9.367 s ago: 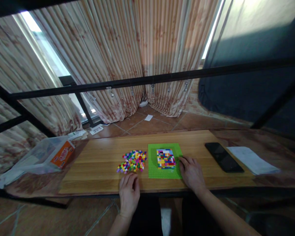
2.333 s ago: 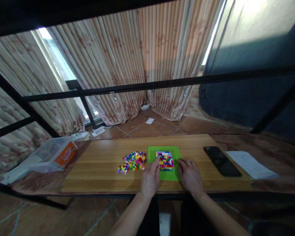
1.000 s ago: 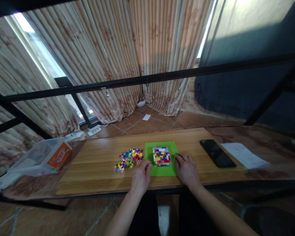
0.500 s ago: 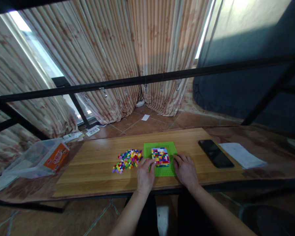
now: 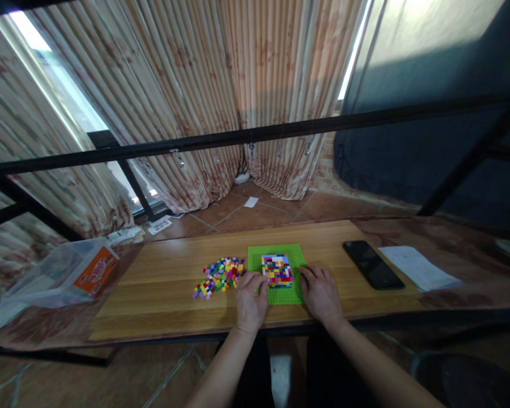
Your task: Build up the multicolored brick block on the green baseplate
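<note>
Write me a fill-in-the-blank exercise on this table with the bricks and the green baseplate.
The loose pile of bricks lies to the ____ of the green baseplate.
The phone on the table is ____ in colour.
The right hand rests at the baseplate's ____ edge.
The plastic box far to the left bears an ____ label.
Missing words: left; black; right; orange.

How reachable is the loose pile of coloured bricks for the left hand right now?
Probably yes: the left hand rests at the green baseplate's left edge, and the brick pile lies close beside it, with only bare wooden tabletop between.
</note>
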A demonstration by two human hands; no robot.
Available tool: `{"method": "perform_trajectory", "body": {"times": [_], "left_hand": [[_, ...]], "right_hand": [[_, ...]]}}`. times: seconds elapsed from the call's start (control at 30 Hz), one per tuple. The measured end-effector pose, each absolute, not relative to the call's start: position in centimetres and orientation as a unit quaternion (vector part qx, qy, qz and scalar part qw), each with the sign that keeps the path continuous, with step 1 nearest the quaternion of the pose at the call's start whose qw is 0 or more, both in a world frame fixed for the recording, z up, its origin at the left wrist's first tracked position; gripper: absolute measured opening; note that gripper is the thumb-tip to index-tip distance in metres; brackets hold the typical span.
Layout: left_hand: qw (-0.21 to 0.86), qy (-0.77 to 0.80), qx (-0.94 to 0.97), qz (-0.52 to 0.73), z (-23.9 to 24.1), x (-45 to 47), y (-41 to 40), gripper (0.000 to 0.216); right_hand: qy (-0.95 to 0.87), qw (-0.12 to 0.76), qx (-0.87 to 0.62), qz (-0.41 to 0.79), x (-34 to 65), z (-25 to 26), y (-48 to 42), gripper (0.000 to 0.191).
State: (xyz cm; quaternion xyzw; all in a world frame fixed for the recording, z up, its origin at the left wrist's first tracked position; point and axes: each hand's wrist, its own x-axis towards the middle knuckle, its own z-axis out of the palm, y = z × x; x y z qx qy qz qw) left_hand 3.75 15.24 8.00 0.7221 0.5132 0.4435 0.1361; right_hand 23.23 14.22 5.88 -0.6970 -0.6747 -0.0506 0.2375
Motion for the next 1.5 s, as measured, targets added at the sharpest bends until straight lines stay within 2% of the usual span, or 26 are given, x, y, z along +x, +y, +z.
{"method": "perform_trajectory", "body": {"times": [0.43, 0.57, 0.73, 1.03, 1.5], "left_hand": [[0.021, 0.484, 0.801, 0.350, 8.0, 3.5, 14.9, 0.022], [0.032, 0.492, 0.801, 0.340, 8.4, 3.2, 14.6, 0.022], [0.067, 0.526, 0.753, 0.389, 8.2, 0.8, 13.5, 0.031], [0.062, 0.624, 0.681, 0.378, 5.9, -5.5, 12.0, 0.022], [0.048, 0.635, 0.719, 0.279, 6.9, -2.9, 14.7, 0.019]], "right_hand": [[-0.677, 0.228, -0.697, -0.060, 23.4, 5.4, 14.3, 0.028], [-0.685, 0.223, -0.691, -0.063, 23.5, 5.3, 14.4, 0.028], [-0.690, 0.224, -0.685, -0.071, 23.6, 5.2, 14.4, 0.028], [-0.693, 0.222, -0.681, -0.080, 23.9, 4.6, 14.5, 0.028], [-0.695, 0.221, -0.679, -0.079, 23.9, 4.8, 14.4, 0.029]]}}
